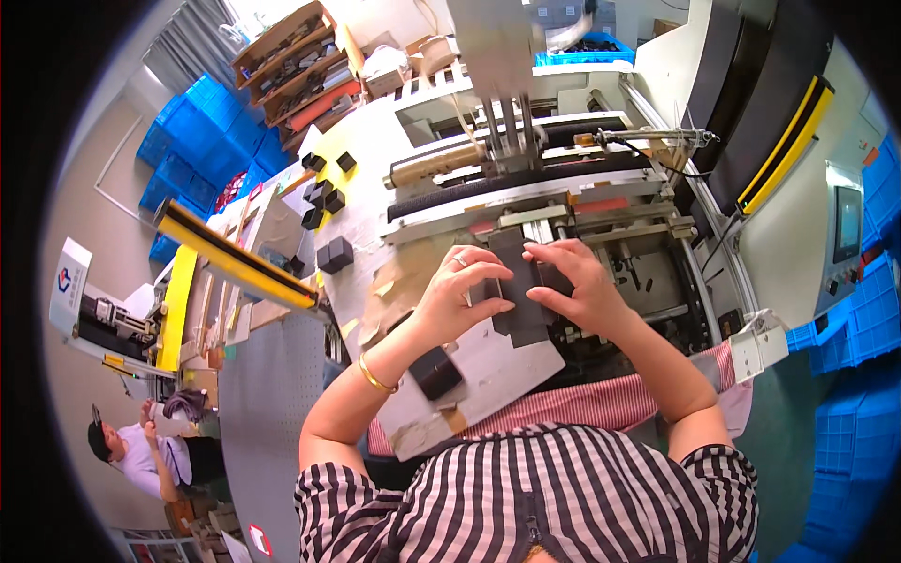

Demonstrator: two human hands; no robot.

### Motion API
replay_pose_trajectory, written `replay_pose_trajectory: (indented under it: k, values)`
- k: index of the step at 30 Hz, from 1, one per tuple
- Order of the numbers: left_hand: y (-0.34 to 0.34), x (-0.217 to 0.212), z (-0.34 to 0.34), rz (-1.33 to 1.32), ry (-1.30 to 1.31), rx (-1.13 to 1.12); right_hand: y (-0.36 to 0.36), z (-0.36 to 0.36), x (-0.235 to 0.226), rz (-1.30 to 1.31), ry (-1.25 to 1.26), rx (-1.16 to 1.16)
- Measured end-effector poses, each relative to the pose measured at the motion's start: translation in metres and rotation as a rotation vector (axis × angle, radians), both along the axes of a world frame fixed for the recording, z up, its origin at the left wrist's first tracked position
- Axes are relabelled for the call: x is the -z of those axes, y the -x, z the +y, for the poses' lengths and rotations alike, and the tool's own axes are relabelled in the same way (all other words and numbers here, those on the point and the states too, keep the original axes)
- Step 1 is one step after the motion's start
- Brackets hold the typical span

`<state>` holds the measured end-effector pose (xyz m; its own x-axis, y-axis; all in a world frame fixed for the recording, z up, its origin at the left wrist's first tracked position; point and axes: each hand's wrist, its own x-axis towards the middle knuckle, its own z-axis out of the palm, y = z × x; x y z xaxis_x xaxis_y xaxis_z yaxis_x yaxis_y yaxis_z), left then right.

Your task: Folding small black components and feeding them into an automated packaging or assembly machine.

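Observation:
A dark flat cardboard piece [518, 314] with folded edges lies in front of me at the machine's near side. My left hand [460, 293] grips its left edge, thumb and curled fingers on it. At the opposite edge my right hand [580, 289] holds it the same way, thumb and forefinger bent inward. Below my left forearm a black box [435, 373] rests on the pale work board [507, 385]. Further left are a pair of black boxes [334, 254] side by side and several small black boxes [321, 195].
The machine's rollers [436, 166] and metal frame stand beyond my hands. Yellow-and-black bars [235, 255] flank both sides. A control screen [847, 223] is at right. Blue crates [840, 432] are stacked right and far left. Another person [150, 455] sits at lower left.

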<state>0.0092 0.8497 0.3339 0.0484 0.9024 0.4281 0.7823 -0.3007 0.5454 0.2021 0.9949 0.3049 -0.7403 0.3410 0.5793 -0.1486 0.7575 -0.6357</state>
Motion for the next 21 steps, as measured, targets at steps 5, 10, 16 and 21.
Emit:
replay_pose_trajectory:
  k: [5, 10, 16, 21]
  values:
    - [0.039, -0.011, 0.069, -0.226, -0.033, -0.118, 0.043, 0.079, -0.031, 0.03, -0.015, -0.015]
    - [0.121, -0.014, 0.183, -0.601, 0.076, -0.118, 0.132, 0.211, -0.019, -0.092, 0.461, -0.181]
    - [0.154, -0.053, 0.231, -0.188, -0.111, -0.204, 0.169, 0.241, -0.068, -0.037, 0.094, -0.099]
    - [0.128, -0.043, 0.212, 0.018, -0.307, -0.376, 0.163, 0.223, -0.064, 0.367, 0.246, 0.075]
